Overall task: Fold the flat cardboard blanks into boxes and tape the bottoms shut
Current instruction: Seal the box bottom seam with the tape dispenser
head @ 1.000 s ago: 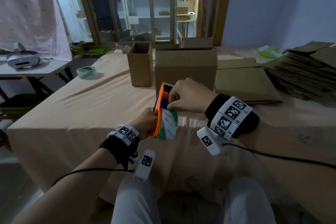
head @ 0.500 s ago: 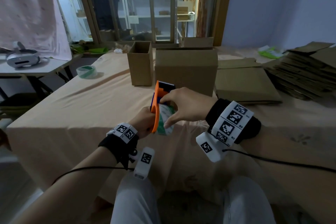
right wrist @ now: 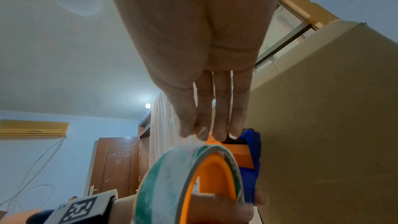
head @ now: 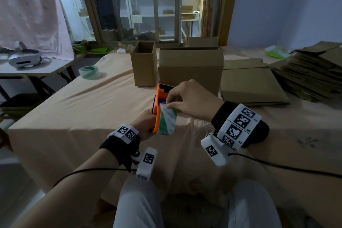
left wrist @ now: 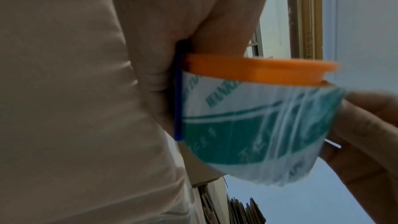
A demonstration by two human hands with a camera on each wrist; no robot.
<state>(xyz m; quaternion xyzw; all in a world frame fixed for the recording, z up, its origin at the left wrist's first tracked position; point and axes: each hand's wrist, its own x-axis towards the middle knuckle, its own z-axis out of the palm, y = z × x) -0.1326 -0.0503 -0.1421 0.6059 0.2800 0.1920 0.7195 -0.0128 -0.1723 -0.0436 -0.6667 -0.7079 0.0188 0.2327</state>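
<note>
On the far left a grey headset (head: 24,59) sits on a small side table (head: 42,72), and a spare roll of tape (head: 89,72) lies near the left edge of the worktop (head: 88,109). The left hand (head: 143,125) grips the orange tape holder (head: 158,109) from the left side, fingers curled through its middle. The tape roll (head: 167,123) sits on the holder, standing on its edge, with its round hole facing left and right. The holder's long side points up and away from the person. It is held in the air over the near edge of the worktop, between the two hands. The right hand (head: 192,101) comes in from the right and pinches the loose end of the tape at the top of the roll. The head view shows both hands and the boxes. The left wrist view shows the green and white print on the roll (left wrist: 254,125) up close. The right wrist view shows the fingertips (right wrist: 219,135) touching the top of the roll, and the blue part of the holder (right wrist: 251,157). Behind the hands stand a small open box (head: 144,66) and a bigger box (head: 191,70). To the right lie flat cardboard blanks (head: 251,87), then a tall stack of blanks (head: 311,72).
</note>
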